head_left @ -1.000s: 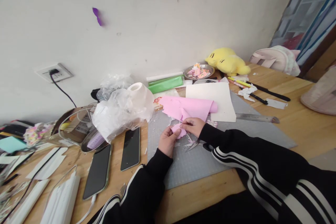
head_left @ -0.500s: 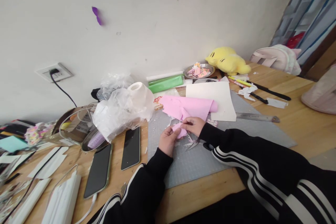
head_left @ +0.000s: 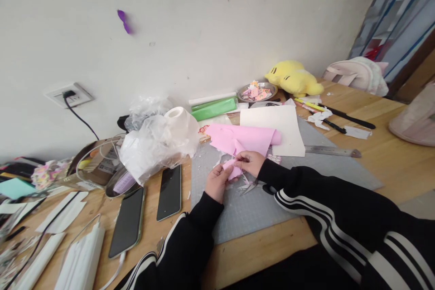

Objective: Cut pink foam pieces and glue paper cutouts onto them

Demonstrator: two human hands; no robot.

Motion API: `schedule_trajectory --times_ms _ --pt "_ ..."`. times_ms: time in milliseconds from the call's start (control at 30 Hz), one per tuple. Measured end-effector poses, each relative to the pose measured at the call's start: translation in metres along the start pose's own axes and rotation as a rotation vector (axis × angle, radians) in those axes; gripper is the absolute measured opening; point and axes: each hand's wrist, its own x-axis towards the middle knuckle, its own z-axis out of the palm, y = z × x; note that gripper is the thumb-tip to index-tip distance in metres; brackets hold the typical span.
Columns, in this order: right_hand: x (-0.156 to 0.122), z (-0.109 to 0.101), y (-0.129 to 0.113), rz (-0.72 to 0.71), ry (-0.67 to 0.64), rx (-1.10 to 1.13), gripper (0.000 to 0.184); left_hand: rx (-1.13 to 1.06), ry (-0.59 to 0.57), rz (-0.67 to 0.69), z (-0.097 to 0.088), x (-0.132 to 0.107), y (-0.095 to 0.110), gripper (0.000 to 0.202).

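Observation:
My left hand [head_left: 217, 181] pinches a small piece of pink paper [head_left: 234, 171] between thumb and fingers. On its right edge my right hand [head_left: 251, 162] is closed on the same piece, fingertips together. Just beyond the hands lies a larger pink sheet [head_left: 253, 136], partly rolled at its right end. Scissors [head_left: 249, 188] with parted blades rest on the grey cutting mat [head_left: 244, 219] below my right hand, their handles partly under the sleeve. White paper [head_left: 275, 129] lies behind the pink sheet.
Two phones [head_left: 170, 192] and a white power strip [head_left: 81, 258] lie to the left. A plastic bag [head_left: 152, 145] stands by a white roll [head_left: 180, 120]. At the back are a dish of cut-outs [head_left: 256, 93] and a yellow plush toy [head_left: 294, 79]. A metal ruler [head_left: 333, 151] lies right.

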Motion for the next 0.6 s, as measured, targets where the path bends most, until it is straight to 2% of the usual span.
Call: schedule_trajectory --times_ms 400,533,600 --pt "-0.002 -0.002 -0.002 -0.074 -0.042 -0.095 0.013 0.083 -0.061 -0.025 -0.002 0.001 0.0 0.031" --pt "-0.002 -0.021 -0.014 -0.121 -0.087 -0.206 0.019 0.089 -0.062 -0.017 -0.001 0.001 -0.002 0.032" --pt "-0.002 -0.035 -0.019 -0.107 -0.181 -0.293 0.022 0.09 -0.055 -0.006 -0.001 0.001 -0.002 0.031"
